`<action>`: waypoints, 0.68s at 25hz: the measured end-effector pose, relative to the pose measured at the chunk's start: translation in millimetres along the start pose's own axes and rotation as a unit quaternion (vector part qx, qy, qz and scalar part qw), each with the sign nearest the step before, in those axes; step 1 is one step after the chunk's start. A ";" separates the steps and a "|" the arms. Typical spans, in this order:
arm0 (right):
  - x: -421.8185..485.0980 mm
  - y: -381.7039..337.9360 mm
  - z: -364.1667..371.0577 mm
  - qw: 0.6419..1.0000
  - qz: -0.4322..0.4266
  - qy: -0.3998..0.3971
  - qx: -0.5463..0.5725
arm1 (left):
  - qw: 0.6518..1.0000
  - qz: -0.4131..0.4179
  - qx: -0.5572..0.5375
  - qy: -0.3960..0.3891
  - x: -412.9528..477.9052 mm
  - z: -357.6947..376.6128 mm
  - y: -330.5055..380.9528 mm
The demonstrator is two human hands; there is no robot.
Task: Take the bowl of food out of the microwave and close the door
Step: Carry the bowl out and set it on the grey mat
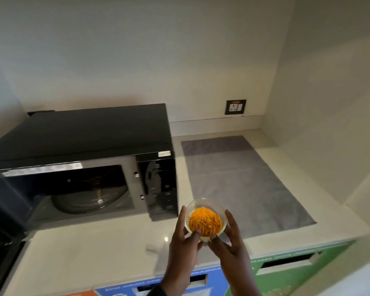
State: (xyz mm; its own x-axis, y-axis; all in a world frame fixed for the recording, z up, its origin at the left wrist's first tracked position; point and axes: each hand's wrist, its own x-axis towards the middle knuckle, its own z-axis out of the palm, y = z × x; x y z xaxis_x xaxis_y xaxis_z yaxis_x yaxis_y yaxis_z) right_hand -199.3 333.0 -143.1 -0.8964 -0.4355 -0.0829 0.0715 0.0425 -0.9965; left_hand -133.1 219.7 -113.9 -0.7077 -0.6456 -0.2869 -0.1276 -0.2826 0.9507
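A small clear glass bowl (205, 207) of orange food is held above the counter, just right of the microwave's front corner. My left hand (183, 242) cups its left side and my right hand (231, 242) its right side. The black microwave (90, 133) stands at the left on the counter. Its door (2, 223) is swung open to the left, and the cavity shows only the glass turntable (88, 199).
A grey mat (244, 180) lies on the pale counter (90, 257) to the right of the microwave. A wall socket (235, 107) sits on the back wall. Blue and green bin fronts (286, 272) with slots run below the counter edge. A wall closes the right side.
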 end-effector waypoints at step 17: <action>213.4 2.5 -99.8 0.995 0.007 0.052 -0.084 | 0.990 0.063 0.114 -0.059 207.6 148.0 -18.6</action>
State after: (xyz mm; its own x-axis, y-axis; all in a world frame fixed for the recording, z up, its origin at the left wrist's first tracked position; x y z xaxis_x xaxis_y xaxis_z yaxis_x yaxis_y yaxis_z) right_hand -434.1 330.0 -162.6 -0.9370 -0.3382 -0.0875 0.0189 0.2010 -0.9794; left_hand -380.5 195.8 -173.8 -0.8021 -0.5748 -0.1619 -0.1780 -0.0287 0.9836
